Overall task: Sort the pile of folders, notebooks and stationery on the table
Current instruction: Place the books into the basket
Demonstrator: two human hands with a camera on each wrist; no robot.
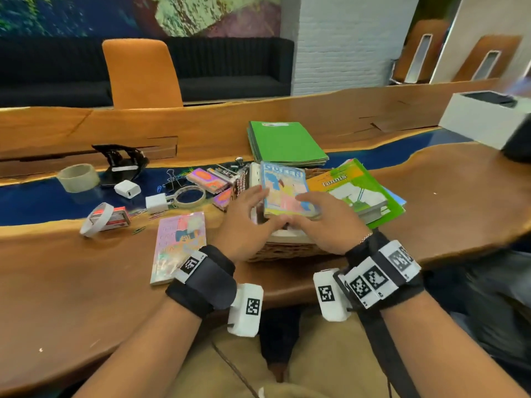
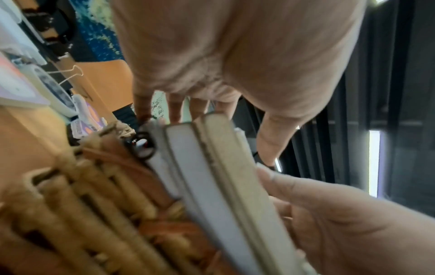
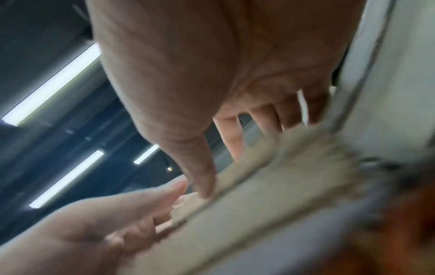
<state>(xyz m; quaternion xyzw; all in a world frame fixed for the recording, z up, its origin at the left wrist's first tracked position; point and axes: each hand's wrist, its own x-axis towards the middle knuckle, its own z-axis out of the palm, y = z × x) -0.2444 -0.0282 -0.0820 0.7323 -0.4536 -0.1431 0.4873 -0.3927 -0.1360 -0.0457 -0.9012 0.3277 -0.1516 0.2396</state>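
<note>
The left hand point(image 1: 244, 222) and right hand point(image 1: 330, 222) clasp a book stack point(image 1: 284, 193) standing in the basket point(image 1: 287, 249) at table centre, fingers spread flat on the covers, thumbs at the near edge; books appear stiff, fairly heavy, slick-covered; grip both side edges.
</note>
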